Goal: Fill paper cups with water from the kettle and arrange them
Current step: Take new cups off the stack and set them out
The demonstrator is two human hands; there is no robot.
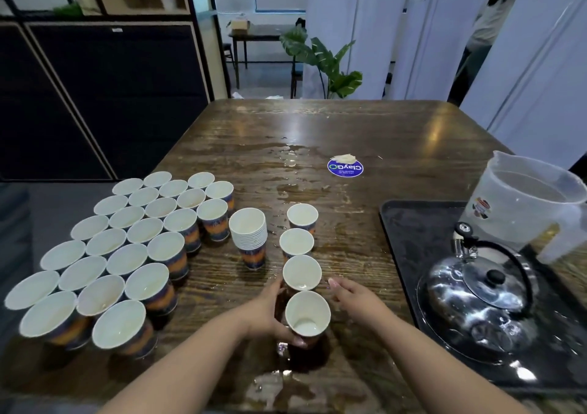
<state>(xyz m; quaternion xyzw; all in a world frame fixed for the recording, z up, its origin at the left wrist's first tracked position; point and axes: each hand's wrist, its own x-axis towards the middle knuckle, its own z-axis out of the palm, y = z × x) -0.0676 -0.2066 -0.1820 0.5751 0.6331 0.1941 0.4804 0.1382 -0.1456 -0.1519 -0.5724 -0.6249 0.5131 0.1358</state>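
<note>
1. Paper cup nearest us (pixel 307 313) stands at the near end of a short column of four on the wooden table (pixel 397 134), and we see a little water in its bottom.
2. Our left hand (pixel 270 312) curls around that cup's left side, thumb low at its base, gripping it.
3. Our right hand (pixel 349 293) hovers just right of the column, fingers loosely spread and holding nothing, tips near the second cup (pixel 301 272).
4. A puddle (pixel 273 388) gleams on the wood right below our wrists.
5. To the right, the steel kettle (pixel 476 302) sits lid-on upon a dark tray (pixel 409 223), well apart from the cups.
6. To the left, we have a big block of cups (pixel 120 248) packed rim to rim in slanted rows.
7. Between block and column stands a nested stack of cups (pixel 249 235).
8. Further along the column, the third cup (pixel 296 241) and fourth cup (pixel 302 215) line up, nearly touching.
9. Behind the kettle, a clear plastic jug (pixel 527 204) rests on the tray's far edge.
10. Beyond, a blue round sticker (pixel 345 168) lies beside more spilled water.
</note>
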